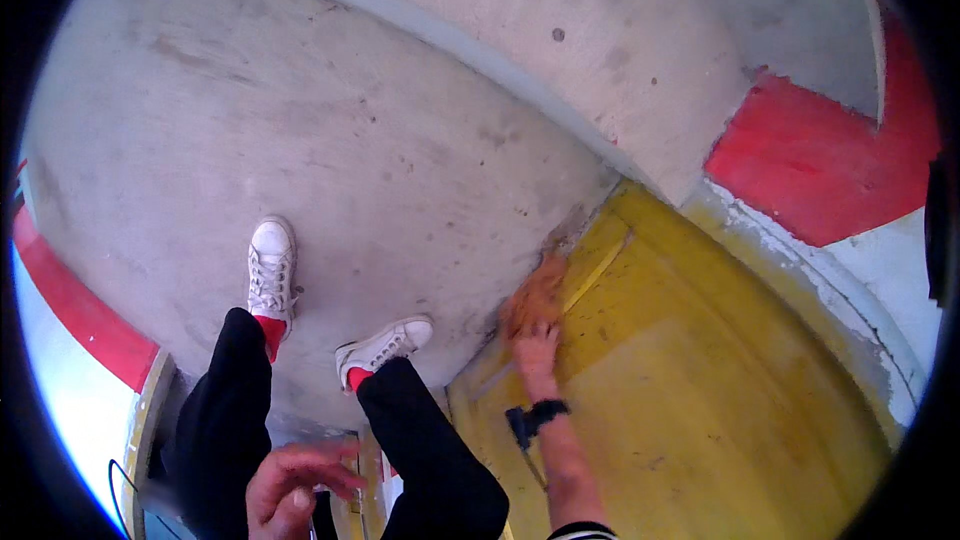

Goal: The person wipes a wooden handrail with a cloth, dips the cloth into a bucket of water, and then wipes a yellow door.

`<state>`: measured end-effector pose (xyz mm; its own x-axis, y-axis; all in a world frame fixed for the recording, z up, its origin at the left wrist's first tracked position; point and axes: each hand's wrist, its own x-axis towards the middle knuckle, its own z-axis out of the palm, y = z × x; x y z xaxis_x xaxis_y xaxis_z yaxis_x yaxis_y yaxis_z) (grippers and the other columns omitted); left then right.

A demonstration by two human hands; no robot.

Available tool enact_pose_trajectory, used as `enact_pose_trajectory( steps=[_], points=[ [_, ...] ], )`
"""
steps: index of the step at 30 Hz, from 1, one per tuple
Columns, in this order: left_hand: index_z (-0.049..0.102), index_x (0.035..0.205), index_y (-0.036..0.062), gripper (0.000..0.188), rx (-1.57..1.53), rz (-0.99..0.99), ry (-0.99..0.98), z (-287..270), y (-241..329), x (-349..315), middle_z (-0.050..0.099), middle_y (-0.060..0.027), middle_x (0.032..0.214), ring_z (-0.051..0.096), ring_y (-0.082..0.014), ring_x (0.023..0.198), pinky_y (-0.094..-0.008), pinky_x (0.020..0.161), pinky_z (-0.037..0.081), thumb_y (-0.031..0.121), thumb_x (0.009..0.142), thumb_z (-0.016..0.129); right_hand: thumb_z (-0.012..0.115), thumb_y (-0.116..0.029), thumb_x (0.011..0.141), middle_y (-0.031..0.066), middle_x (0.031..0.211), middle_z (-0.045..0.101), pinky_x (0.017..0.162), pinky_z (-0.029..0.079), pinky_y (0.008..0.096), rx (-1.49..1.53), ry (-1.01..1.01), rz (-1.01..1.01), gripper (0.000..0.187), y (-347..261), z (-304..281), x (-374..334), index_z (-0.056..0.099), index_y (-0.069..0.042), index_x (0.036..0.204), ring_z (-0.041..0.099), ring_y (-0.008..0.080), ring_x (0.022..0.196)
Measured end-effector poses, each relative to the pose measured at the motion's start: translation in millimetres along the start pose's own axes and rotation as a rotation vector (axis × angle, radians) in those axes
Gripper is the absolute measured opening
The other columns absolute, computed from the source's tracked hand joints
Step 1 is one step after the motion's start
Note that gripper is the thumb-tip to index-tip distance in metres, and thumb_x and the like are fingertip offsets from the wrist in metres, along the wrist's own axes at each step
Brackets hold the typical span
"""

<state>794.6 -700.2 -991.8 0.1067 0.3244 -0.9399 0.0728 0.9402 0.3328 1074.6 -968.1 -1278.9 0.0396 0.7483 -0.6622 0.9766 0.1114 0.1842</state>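
My right hand (537,348) reaches down along the yellow surface, a black band with a small dark device (535,420) around its wrist. Its fingers close on an orange-brown, fibrous-looking bundle (536,292), which lies against the seam between the yellow surface and the grey floor. Motion blurs the bundle, so whether it is a brush or a rag cannot be told. Low in the picture, by my knees, my left hand (295,490) hangs in the air with fingers loosely bent and apart, nothing visible in it.
A yellow painted surface (690,390) with scuffs fills the lower right. My white shoes (268,265) stand on the stained grey floor (330,140). Red and white painted walls (800,160) edge both sides. A thin dark cable (125,485) curves at the lower left.
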Motion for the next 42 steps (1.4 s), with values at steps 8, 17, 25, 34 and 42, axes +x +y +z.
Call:
enact_pose_trajectory(
  steps=[8, 17, 25, 34, 42],
  points=[
    [0.048, 0.119, 0.0045, 0.036, 0.299, 0.005, -0.180, -3.9, -108.3, 21.1, 0.040, -0.0129, 0.131, 0.049, -0.0221, 0.109, -0.0310, 0.082, 0.046, 0.012, 0.085, 0.053, 0.061, -0.014, 0.069, 0.0120, 0.093, 0.062, 0.072, 0.046, 0.0338, 1.262, -0.682, 0.246, 0.028, 0.3, -195.7, -72.3, 0.064, -0.014, 0.097, 0.058, 0.0301, 0.084],
    [0.050, 0.112, 0.0042, 0.027, -0.117, -0.292, -0.210, 19.6, -97.5, -2.9, 0.053, -0.0055, 0.110, 0.050, -0.0108, 0.099, -0.0240, 0.086, 0.040, 0.018, 0.089, 0.050, 0.066, -0.016, 0.064, 0.0144, 0.106, 0.053, 0.086, 0.040, 0.0390, 1.840, -0.226, -0.293, 0.041, -29.1, -277.0, -92.1, 0.057, -0.004, 0.101, 0.050, 0.0334, 0.097],
    [0.054, 0.107, 0.0020, 0.023, 0.050, -0.066, -0.230, 25.3, -70.7, -19.5, 0.055, -0.0013, 0.098, 0.050, -0.0079, 0.091, -0.0218, 0.081, 0.040, 0.015, 0.092, 0.044, 0.064, -0.025, 0.071, 0.0103, 0.135, 0.038, 0.107, 0.021, 0.0372, 2.083, -0.009, -0.011, 0.065, -53.5, -276.3, -98.9, 0.042, -0.009, 0.130, 0.032, 0.0257, 0.127],
    [0.050, 0.116, 0.0025, 0.038, 0.086, 0.092, -0.150, -8.3, -49.1, -38.5, 0.054, -0.0114, 0.117, 0.056, -0.0183, 0.101, -0.0285, 0.084, 0.044, 0.031, 0.090, 0.047, 0.066, -0.017, 0.070, 0.0084, 0.123, 0.050, 0.094, 0.040, 0.0353, 1.352, 0.099, 0.120, 0.049, 43.4, -265.9, -19.3, 0.053, -0.011, 0.117, 0.048, 0.0221, 0.112],
    [0.050, 0.109, 0.0011, 0.034, -0.256, 0.031, -0.094, -32.7, -23.3, -31.2, 0.057, -0.0156, 0.108, 0.061, -0.0192, 0.085, -0.0271, 0.071, 0.049, 0.030, 0.092, 0.044, 0.058, -0.023, 0.075, 0.0131, 0.124, 0.043, 0.082, 0.043, 0.0463, -0.199, 0.174, 0.193, 0.032, 170.0, -187.8, -15.1, 0.060, -0.013, 0.105, 0.040, 0.0341, 0.111]
  ],
)
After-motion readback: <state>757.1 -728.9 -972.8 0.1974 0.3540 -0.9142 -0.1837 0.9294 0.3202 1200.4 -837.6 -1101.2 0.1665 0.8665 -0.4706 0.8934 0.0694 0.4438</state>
